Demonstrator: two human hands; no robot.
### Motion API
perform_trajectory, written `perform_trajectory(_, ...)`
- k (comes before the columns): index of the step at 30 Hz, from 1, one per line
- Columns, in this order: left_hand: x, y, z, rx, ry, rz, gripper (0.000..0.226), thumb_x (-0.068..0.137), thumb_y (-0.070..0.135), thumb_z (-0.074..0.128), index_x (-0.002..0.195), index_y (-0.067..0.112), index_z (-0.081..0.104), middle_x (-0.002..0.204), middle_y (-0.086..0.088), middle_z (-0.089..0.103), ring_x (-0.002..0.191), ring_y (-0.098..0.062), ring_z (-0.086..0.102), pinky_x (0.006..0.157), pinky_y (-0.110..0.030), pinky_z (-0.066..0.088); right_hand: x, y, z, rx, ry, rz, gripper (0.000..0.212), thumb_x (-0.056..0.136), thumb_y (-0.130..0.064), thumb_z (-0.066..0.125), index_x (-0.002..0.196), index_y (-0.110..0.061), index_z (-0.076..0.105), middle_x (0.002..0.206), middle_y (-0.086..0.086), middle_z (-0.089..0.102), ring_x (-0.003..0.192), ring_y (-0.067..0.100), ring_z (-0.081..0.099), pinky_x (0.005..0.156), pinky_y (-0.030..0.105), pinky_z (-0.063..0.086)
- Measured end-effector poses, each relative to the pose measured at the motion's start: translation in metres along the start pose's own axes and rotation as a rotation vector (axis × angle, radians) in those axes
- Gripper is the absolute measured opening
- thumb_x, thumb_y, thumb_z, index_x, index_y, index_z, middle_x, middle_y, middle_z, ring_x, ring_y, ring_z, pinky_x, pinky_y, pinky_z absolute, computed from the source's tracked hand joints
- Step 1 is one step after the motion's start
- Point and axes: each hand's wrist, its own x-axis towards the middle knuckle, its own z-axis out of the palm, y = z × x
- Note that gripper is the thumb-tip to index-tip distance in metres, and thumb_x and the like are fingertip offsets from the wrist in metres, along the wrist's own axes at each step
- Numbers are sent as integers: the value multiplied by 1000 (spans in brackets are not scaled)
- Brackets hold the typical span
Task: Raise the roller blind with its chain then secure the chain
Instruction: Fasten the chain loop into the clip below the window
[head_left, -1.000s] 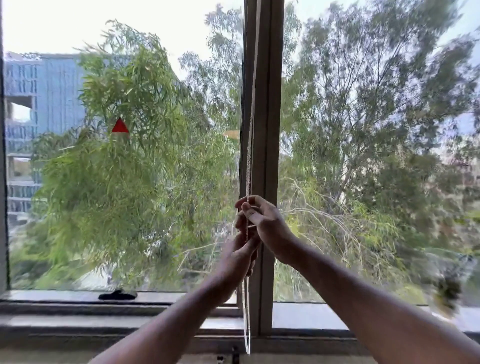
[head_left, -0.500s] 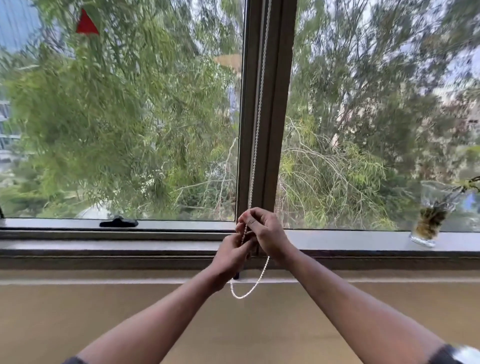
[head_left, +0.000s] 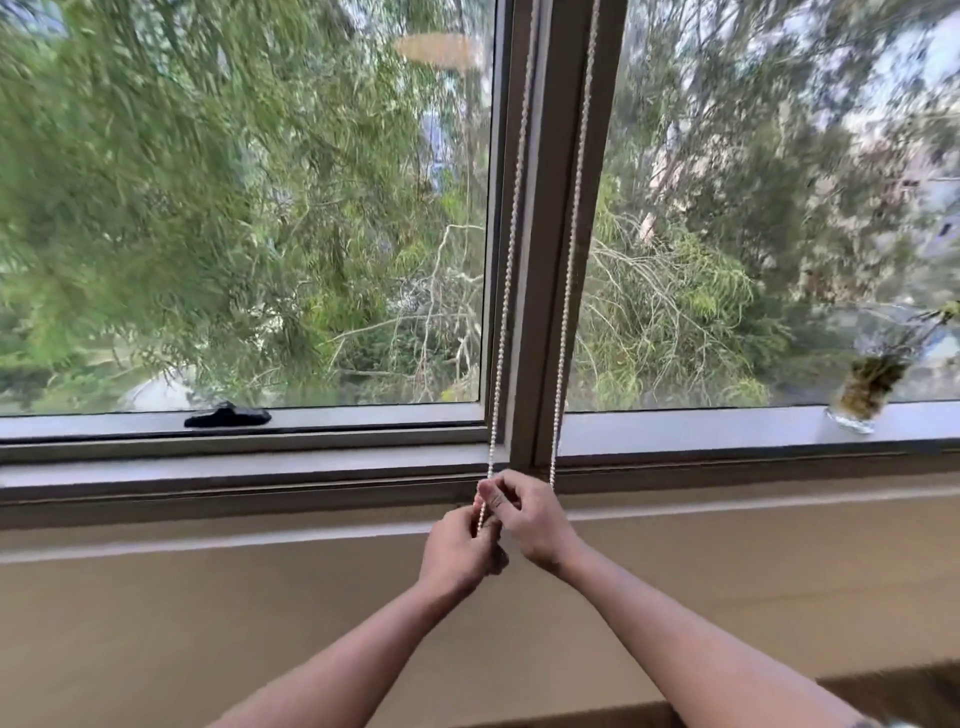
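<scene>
Your left hand (head_left: 457, 545) and right hand (head_left: 524, 512) both pinch bead chain (head_left: 501, 332) below window frame (head_left: 540, 260). Half second ago strands ran together with slack loop hanging; now two strands spread apart, taut. Loop probably hidden inside fists. Glass vase (head_left: 862, 389) on sill (head_left: 727, 426), right.

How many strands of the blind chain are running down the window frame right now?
2. One strand runs down the left side of the centre frame post into the fingers of both hands; the other strand runs down its right side, passing behind the right hand.
</scene>
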Motion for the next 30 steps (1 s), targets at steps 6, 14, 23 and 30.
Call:
perform_trajectory(6, 7, -23, 0, -174, 9, -44, 37, 95, 23, 48, 64, 15, 66, 57, -5, 69, 53, -20, 63, 67, -52, 60, -8, 19, 17, -222, -35, -197, 26, 107, -29, 50, 91, -16, 67, 93, 1, 66, 87, 15, 63, 81, 35, 53)
perform_trajectory(14, 19, -33, 16, -355, 241, 4, 20, 99, 5, 53, 89, 4, 70, 83, -26, 74, 82, -44, 73, 75, -55, 63, -3, 52, 29, -24, -27, -92, 26, 106, -15, 44, 105, -32, 63, 97, -16, 72, 87, 12, 73, 73, 26, 61)
perform_trajectory(23, 42, -39, 23, -236, 304, -27, 24, 101, 7, 50, 94, 15, 71, 91, -6, 77, 90, -21, 74, 84, -37, 60, 12, 86, 36, -256, -44, -408, 39, 98, -3, 50, 133, -19, 55, 119, 0, 65, 109, 16, 62, 99, 25, 50)
perform_trajectory(30, 60, -42, 27, -48, 357, 38, 25, 95, 4, 55, 93, 26, 68, 83, 3, 74, 78, -16, 69, 71, -32, 54, 37, 114, 19, -344, -46, -555, 45, 94, 8, 45, 136, -3, 60, 135, 18, 60, 131, 30, 56, 116, 36, 45)
